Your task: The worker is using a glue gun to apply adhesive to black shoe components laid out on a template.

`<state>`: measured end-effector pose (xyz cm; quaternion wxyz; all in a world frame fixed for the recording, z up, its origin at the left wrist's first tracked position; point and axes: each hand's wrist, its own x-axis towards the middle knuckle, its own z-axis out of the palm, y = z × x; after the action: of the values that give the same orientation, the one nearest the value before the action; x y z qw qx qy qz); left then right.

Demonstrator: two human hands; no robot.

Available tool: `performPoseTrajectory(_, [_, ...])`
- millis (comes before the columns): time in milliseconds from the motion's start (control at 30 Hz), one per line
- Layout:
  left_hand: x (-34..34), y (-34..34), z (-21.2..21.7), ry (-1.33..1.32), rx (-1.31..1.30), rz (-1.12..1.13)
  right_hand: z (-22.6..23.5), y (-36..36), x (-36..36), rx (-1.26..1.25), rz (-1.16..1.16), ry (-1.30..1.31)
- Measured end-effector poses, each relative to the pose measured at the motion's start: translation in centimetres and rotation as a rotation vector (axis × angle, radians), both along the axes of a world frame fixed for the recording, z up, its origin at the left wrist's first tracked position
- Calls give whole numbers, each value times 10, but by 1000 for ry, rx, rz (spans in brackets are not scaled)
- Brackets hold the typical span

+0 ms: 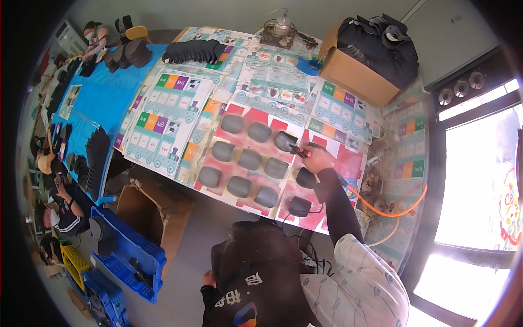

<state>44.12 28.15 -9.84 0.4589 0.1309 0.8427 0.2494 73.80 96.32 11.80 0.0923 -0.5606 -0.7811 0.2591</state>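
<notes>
In my right hand [316, 158] is what looks like a small black spray gun [297, 151] with red parts, my fingers closed round it. Its tip points at a dark rounded pad [285, 140] in the far row, which has a paler patch on it. Several more grey pads, such as this one [249, 160], lie in rows on a red-stained sheet [223, 189]. Two blacker pads lie nearer my right arm, one [306, 178] partly behind the wrist, the other [300, 206] near the table edge. My left hand [208, 279] hangs low beside my apron, its fingers too small to make out.
An orange hose [390, 214] loops right of my forearm. An open carton [357, 76] of black pieces stands at the far right. Stacked black pads [193, 52] lie farther back. Blue crates [128, 256] and a cardboard box [150, 210] sit lower left. Other people work along a blue table [106, 103].
</notes>
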Motion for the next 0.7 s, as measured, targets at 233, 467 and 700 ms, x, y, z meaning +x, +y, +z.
performPoseTrajectory(233, [-6, -1, 0, 39, -99, -135, 13, 0, -18, -106, 42, -70])
performPoseTrajectory(467, [-3, -3, 2, -85, -109, 124, 5, -1, -18, -50, 8, 27])
performPoseTrajectory(700, [-3, 8, 14, -42, -25, -9, -7, 8, -7, -60, 56, -86])
